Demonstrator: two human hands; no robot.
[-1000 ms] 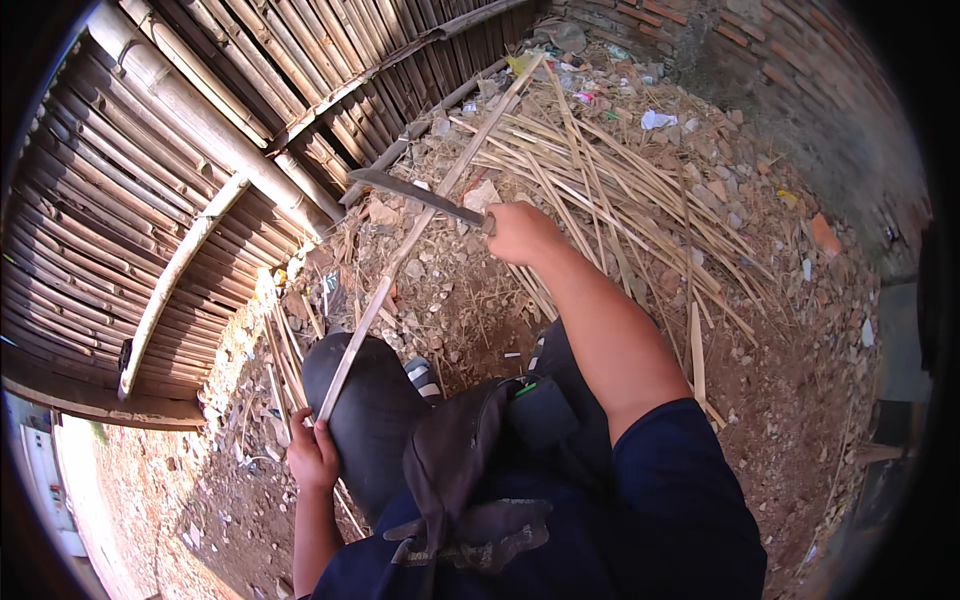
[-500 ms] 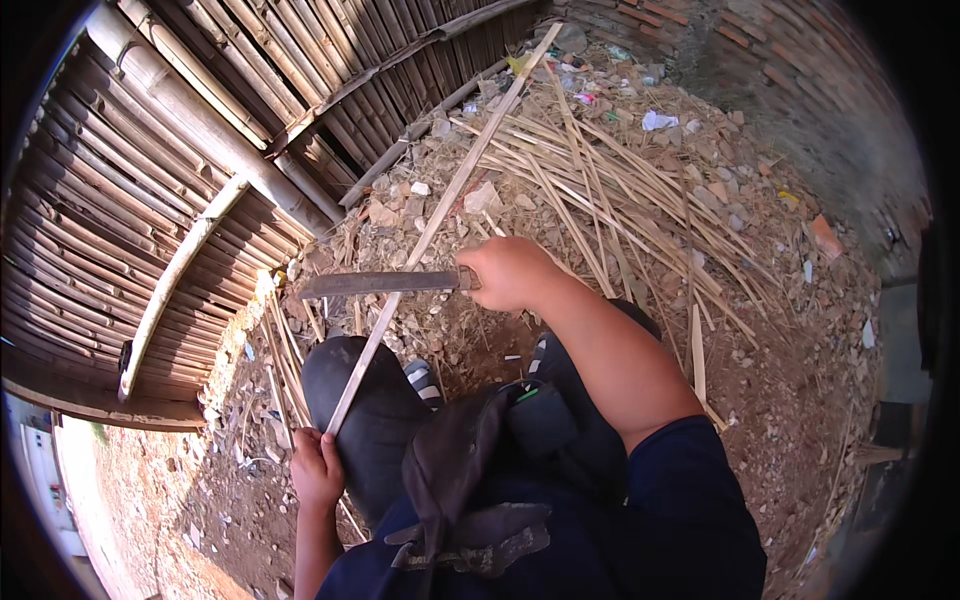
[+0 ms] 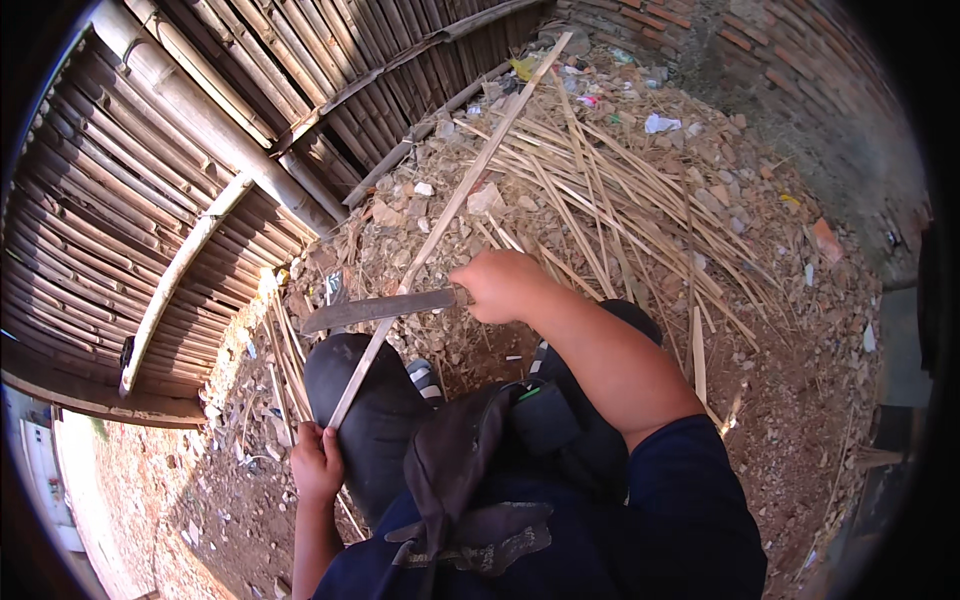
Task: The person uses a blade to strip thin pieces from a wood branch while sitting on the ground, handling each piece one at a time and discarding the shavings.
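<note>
My left hand is closed round the near end of a long bamboo strip, beside my left knee. The strip slants up and away to the right, out over the rubble. My right hand grips the handle of a machete, in front of my knees. Its broad dark blade points left and lies across the strip, a little beyond my left knee. Whether the edge bites into the strip, I cannot tell.
A pile of split bamboo strips lies ahead to the right on stony ground. More strips lie left of my knee. A bamboo wall rises on the left, and a brick wall stands at the far right.
The machete and my right hand have come slightly nearer, with the blade now tilted and its tip lower. The strip's far end has shifted a little to the right and nearer.
</note>
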